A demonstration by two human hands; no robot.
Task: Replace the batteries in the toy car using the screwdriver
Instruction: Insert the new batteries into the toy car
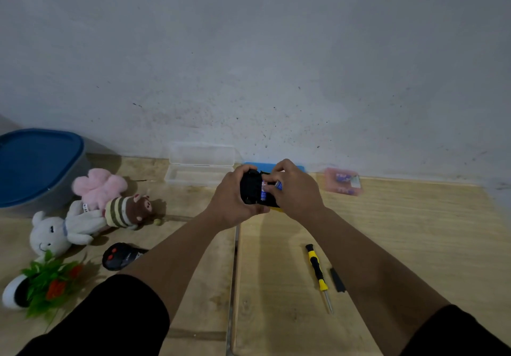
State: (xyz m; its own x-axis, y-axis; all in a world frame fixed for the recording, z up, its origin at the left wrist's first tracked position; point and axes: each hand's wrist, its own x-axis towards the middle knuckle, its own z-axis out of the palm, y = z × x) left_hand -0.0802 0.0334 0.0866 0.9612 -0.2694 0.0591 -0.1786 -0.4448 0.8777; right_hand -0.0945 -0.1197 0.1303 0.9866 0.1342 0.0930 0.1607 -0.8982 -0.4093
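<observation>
My left hand (pixel 231 199) grips the black toy car (pixel 250 189), held underside up above the wooden table. One blue-and-white battery (pixel 263 189) sits in the open compartment. My right hand (pixel 293 187) pinches a second battery (pixel 278 185) right over that compartment. The yellow-and-black screwdriver (pixel 318 272) lies on the table under my right forearm, tip toward me. Beside it lies a small black battery cover (pixel 338 280). A pink pack of batteries (pixel 343 181) rests at the back right near the wall.
A clear plastic case (pixel 200 166) stands open by the wall, with a blue pad (pixel 300 167) behind my hands. At the left are a blue-lidded tub (pixel 36 167), plush toys (pixel 102 206), a black remote (pixel 121 256) and a small fake plant (pixel 47 283).
</observation>
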